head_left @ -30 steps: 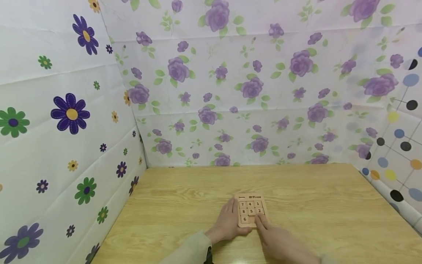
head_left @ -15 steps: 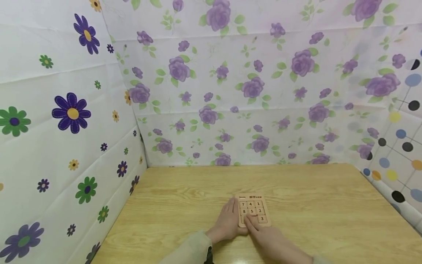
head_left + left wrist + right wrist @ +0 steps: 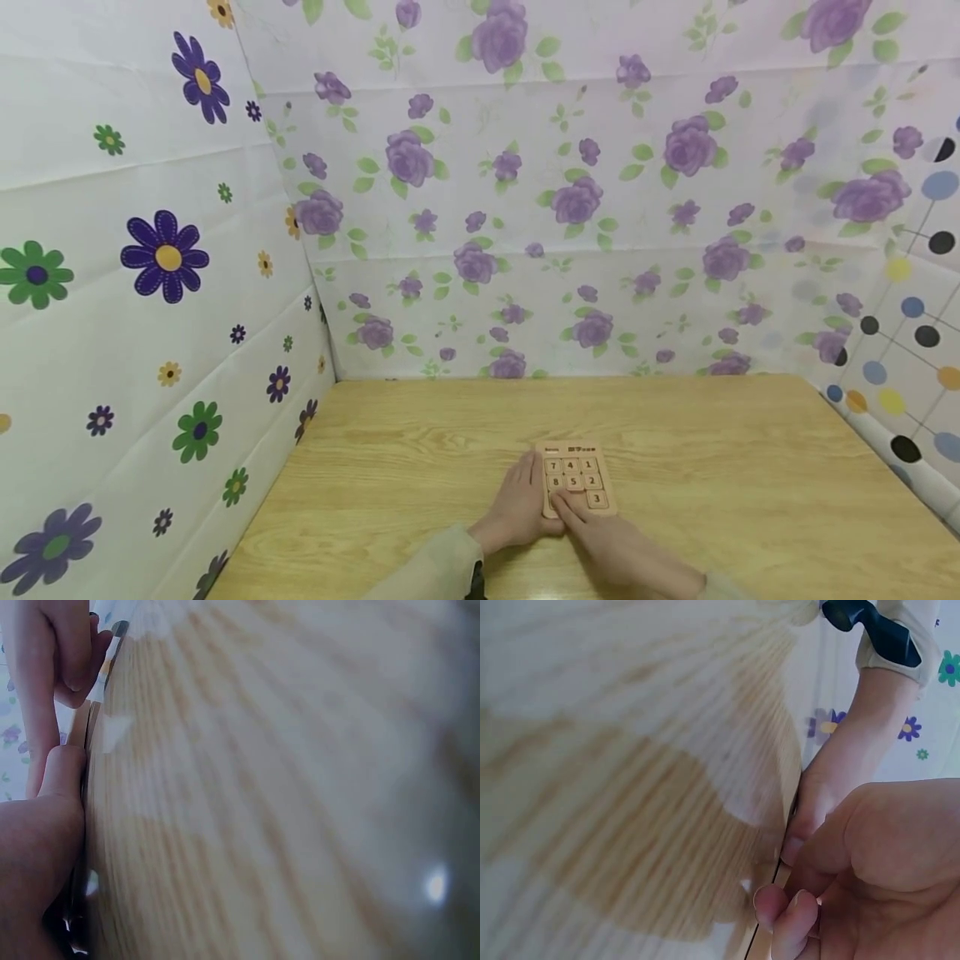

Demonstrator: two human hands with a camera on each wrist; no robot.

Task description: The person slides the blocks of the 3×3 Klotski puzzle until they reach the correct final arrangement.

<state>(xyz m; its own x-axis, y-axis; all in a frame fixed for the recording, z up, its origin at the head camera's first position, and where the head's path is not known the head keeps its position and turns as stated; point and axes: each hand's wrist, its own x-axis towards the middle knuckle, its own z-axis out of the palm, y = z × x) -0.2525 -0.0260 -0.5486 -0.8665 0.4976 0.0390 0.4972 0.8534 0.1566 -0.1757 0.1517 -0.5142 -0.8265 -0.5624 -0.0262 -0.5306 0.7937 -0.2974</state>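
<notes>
A wooden number sliding puzzle [image 3: 611, 505] lies flat on the table. My left hand [image 3: 516, 506] holds it in place, fingers along its left side and thumb at the near edge. From the right, my right hand [image 3: 611, 540] reaches over the near part, its fingertips on the lower-left tile, whose number they cover. Above are the rows 7, 4, 1 and 8, 5, 2, and a 3 tile [image 3: 597, 498] sits at the lower right. In the right wrist view, the other fingers [image 3: 793, 919] of the right hand are bent beside the puzzle's edge.
The light wood table [image 3: 420, 433] surrounds the puzzle. Behind it hangs a cloth with purple roses [image 3: 576, 200]. A daisy-print cloth [image 3: 165, 333] borders the left side, and a dotted cloth [image 3: 911, 367] the right. A dark band [image 3: 477, 579] is on the left wrist.
My right hand has moved left from the lower-right tile to the lower-left one, uncovering the 3 and covering the 6. The left hand has stayed on the puzzle's side.
</notes>
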